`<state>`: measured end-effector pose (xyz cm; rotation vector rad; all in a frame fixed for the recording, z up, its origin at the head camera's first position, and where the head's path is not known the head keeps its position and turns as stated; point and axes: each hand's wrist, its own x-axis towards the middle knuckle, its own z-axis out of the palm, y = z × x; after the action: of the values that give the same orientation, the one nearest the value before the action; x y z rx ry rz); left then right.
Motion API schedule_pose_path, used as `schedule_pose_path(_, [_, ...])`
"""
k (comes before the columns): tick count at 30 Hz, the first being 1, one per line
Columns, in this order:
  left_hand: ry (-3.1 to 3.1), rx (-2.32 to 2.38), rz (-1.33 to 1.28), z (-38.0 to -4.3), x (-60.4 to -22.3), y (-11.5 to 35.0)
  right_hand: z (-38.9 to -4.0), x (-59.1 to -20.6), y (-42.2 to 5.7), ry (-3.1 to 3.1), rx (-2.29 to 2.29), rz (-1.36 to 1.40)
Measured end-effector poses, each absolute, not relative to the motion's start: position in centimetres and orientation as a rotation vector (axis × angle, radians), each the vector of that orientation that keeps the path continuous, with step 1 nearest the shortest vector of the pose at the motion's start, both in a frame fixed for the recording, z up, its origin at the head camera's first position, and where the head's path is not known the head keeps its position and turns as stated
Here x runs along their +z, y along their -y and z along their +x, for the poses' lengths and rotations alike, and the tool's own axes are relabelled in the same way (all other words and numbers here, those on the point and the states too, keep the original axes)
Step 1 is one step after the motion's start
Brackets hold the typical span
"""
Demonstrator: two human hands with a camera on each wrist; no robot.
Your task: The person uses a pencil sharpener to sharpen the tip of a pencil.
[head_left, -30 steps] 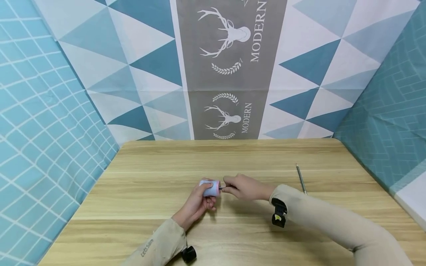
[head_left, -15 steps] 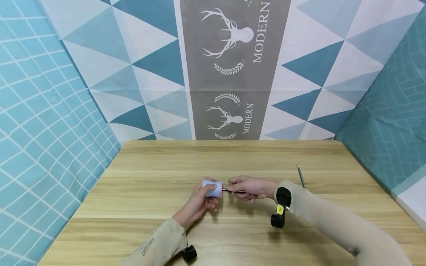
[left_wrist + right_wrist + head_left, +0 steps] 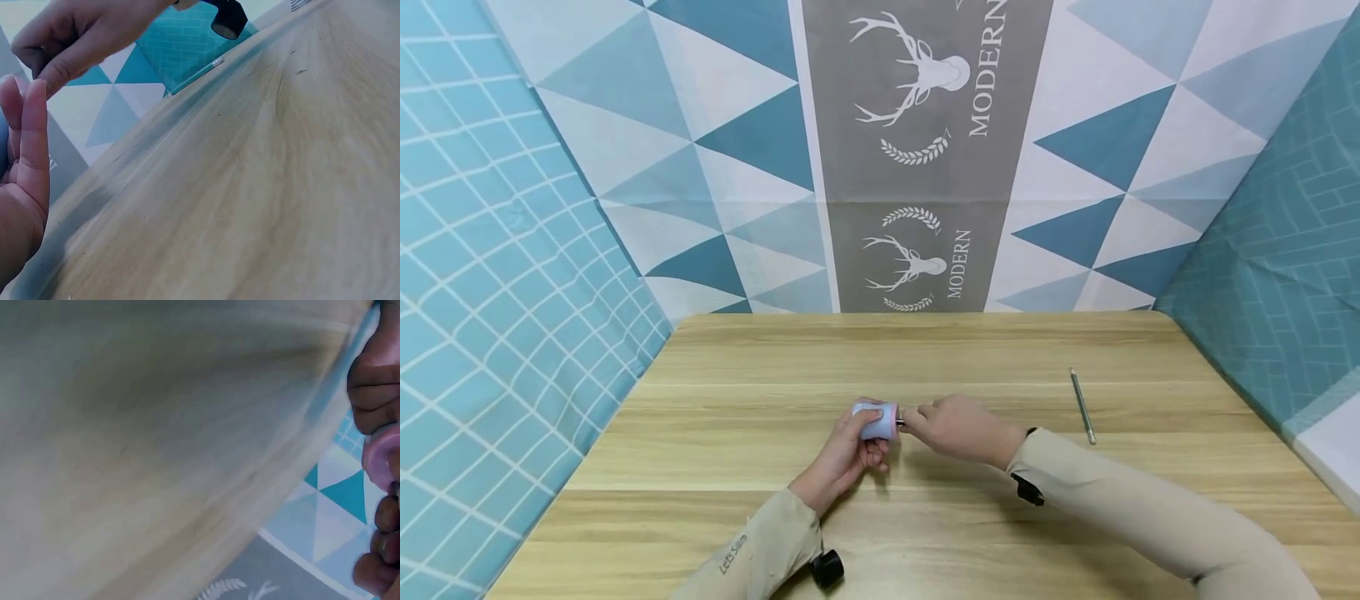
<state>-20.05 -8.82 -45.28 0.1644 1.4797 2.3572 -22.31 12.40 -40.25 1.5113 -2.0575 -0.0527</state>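
Observation:
In the head view my left hand (image 3: 842, 450) holds a light blue cylinder with a pink rim, a pencil sharpener (image 3: 876, 428), with its thumb laid along the top. The sharpener lies sideways, its pink end (image 3: 377, 459) facing my right hand. My right hand (image 3: 962, 429) pinches a thin dark pencil (image 3: 901, 422) at that end; only a short piece shows between fingertips and rim. The rest of the pencil is hidden by the hand. In the left wrist view, two left fingers (image 3: 34, 144) stand upright and the right hand (image 3: 87, 44) is curled just beyond them.
A grey-green pencil (image 3: 1082, 407) lies on the wooden table (image 3: 760, 358) to the right of my right hand. Patterned sheets (image 3: 910, 167) stand behind the table and along both sides. A white surface (image 3: 1330, 442) borders the right edge.
My right wrist has turned over and back while pinching the pencil. Its back now faces up and its fingers sit closer to the pink rim. The left hand stays nearly in place.

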Motion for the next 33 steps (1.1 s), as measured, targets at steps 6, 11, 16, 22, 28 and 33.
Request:
schedule_pose_path(6, [-1.459,2.356,0.172,-19.9,-45.3,8.9,-22.8,-39.6,-12.0,2.488,0.693,1.650])
schedule_pose_path(11, [-1.446,2.370,0.183,-19.8,-45.3,8.9,-23.6,-38.7,-12.2,2.907,1.514,1.498])
schedule_pose_path(16, [-1.451,2.379,0.230,-19.9,-45.4,8.8,-24.5,-39.2,-12.7,3.074,2.457,0.994])
schedule_pose_path(22, [-1.464,2.365,0.251,-19.9,-45.3,8.9,-24.5,-39.2,-13.0,3.113,2.506,0.919])
schedule_pose_path(28, [-1.464,2.359,0.271,-20.0,-45.3,8.9,-23.4,-38.0,-13.0,2.935,1.443,1.325])
schedule_pose_path(33, [-1.455,2.361,0.256,-19.9,-45.3,8.8,-22.8,-38.1,-13.0,2.642,0.994,1.564])
